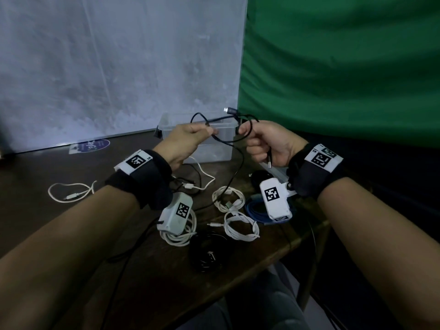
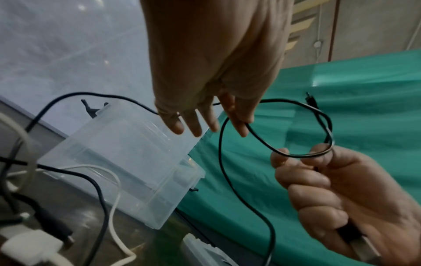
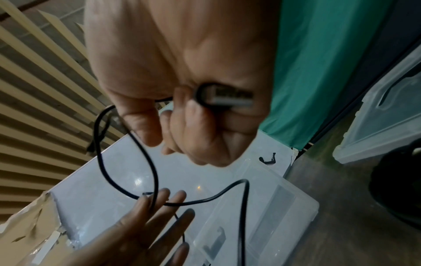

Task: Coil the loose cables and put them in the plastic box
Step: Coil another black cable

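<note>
A thin black cable (image 1: pixel 250 128) (image 2: pixel 219 153) (image 3: pixel 156 176) hangs in loops between both raised hands, just in front of the clear plastic box (image 1: pixel 214 153) (image 2: pixel 127 153) (image 3: pixel 262 207). My right hand (image 1: pixel 262 144) (image 2: pixel 330 189) (image 3: pixel 193 117) grips it in a fist, a small loop on top and the USB plug (image 1: pixel 269 163) (image 3: pixel 232 97) sticking out below. My left hand (image 1: pixel 190 139) (image 2: pixel 205 117) (image 3: pixel 148 225) has straight fingers, and the cable runs across them. The cable's tail drops to the table. The small plug end (image 1: pixel 229 110) points up.
On the dark table (image 1: pixel 35 177) lie several coiled white cables (image 1: pixel 241 228), loose white cables (image 1: pixel 69 191), a black coil (image 1: pixel 207 253) and a blue coil (image 1: pixel 254 208). The box lid (image 3: pixel 382 108) lies at the right. The table edge runs at the front right. A green cloth (image 1: pixel 333 67) hangs behind.
</note>
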